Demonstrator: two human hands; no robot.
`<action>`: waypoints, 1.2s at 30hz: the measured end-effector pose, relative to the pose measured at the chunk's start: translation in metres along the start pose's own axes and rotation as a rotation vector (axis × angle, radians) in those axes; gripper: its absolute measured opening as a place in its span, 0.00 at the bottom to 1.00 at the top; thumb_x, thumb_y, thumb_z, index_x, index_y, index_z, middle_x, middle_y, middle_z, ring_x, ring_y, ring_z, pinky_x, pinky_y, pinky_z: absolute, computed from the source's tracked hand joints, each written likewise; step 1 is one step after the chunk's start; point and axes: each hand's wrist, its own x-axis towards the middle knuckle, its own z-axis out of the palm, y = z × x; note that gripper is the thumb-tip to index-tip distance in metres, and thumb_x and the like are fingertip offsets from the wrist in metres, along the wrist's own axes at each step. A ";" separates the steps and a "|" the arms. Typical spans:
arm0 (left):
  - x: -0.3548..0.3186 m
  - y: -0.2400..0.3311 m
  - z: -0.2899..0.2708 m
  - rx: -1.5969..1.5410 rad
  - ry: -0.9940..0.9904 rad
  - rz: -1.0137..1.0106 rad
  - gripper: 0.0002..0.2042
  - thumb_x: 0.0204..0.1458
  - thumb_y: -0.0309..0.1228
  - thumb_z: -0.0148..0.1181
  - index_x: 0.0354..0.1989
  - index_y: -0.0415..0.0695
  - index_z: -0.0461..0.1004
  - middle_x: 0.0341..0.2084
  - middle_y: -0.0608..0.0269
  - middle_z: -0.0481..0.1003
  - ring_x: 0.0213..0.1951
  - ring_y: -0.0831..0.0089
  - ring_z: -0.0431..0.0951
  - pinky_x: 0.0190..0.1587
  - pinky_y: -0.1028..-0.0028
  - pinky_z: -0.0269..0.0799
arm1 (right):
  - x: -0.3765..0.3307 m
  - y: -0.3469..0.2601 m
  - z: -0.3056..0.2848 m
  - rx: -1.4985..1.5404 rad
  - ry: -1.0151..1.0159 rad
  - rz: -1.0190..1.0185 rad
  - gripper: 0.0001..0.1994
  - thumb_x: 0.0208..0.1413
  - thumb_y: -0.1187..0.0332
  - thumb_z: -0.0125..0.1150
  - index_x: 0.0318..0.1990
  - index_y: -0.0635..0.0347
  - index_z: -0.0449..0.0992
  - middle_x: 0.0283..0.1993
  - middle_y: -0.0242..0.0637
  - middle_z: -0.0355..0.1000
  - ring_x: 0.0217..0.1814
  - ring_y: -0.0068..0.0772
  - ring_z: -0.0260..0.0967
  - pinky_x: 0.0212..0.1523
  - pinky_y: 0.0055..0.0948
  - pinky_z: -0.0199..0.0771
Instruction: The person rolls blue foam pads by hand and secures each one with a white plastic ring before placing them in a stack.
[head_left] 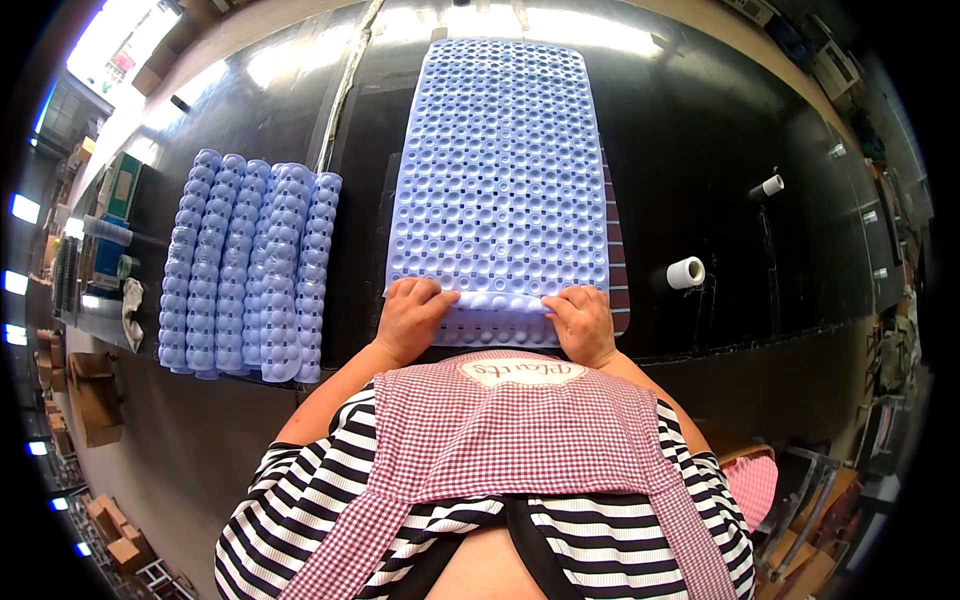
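A light blue bath mat [503, 160] covered in round bumps lies lengthwise on the black table, its near end folded up and over. At the left corner of that fold, my left hand [412, 315] pinches the mat's edge between thumb and fingers. My right hand [582, 318] grips the same edge near its right corner. Between the two hands the turned edge shows a row of raised bumps. Beneath the near end, another layer of blue bumpy mat shows. A dark striped board or mat peeks out along the right side.
Several rolled blue mats [240, 270] lie side by side on the table's left. Two white rolls, a larger one [686, 272] and a smaller one [773, 185], are on the right. Boxes [118, 187] and a white cloth [132, 312] sit at the far left edge.
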 end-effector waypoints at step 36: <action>0.082 -0.030 0.011 0.089 -0.012 -0.013 0.05 0.52 0.29 0.65 0.34 0.46 0.76 0.32 0.61 0.74 0.37 0.57 0.78 0.43 0.60 0.72 | 0.064 0.049 0.014 -0.275 -0.024 -0.063 0.16 0.50 0.70 0.65 0.49 0.56 0.77 0.37 0.35 0.75 0.42 0.42 0.75 0.43 0.40 0.76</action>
